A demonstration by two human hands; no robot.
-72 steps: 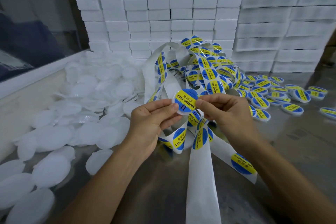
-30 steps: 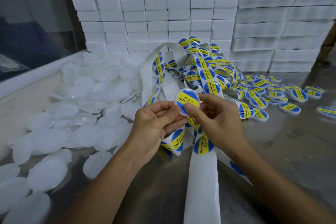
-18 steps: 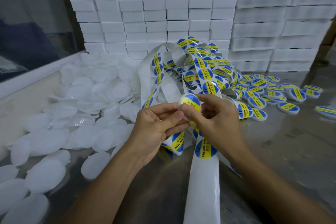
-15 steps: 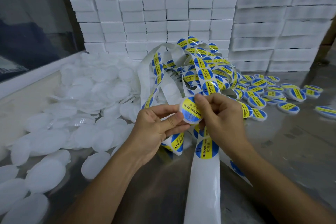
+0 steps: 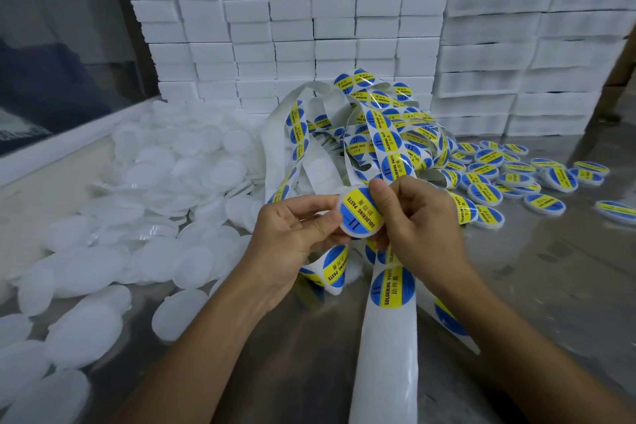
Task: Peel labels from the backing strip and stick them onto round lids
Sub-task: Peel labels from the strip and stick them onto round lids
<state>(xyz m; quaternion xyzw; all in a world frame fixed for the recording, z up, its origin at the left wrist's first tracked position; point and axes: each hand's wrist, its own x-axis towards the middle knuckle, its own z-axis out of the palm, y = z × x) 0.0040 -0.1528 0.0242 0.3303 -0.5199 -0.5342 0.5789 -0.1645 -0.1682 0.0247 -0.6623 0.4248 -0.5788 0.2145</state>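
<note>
1. The left hand (image 5: 296, 231) pinches a white lid (image 5: 359, 212) by its edge, up above the table (image 5: 550, 286).
2. The right hand (image 5: 416, 220) grips the lid too, thumb on its blue and yellow label (image 5: 358, 208).
3. The strip (image 5: 389, 337) runs below the hands.
4. Bare lids (image 5: 103, 258) lie left, done lids (image 5: 509, 175) right.

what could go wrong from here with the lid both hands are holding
1. The right hand thumb presses only the top edge of the label on the held lid; the rest might trap a bubble or wrinkle.
2. The left hand pinches just the rim, so the lid could slip.
3. The backing strip hangs beneath and may snag.
</note>
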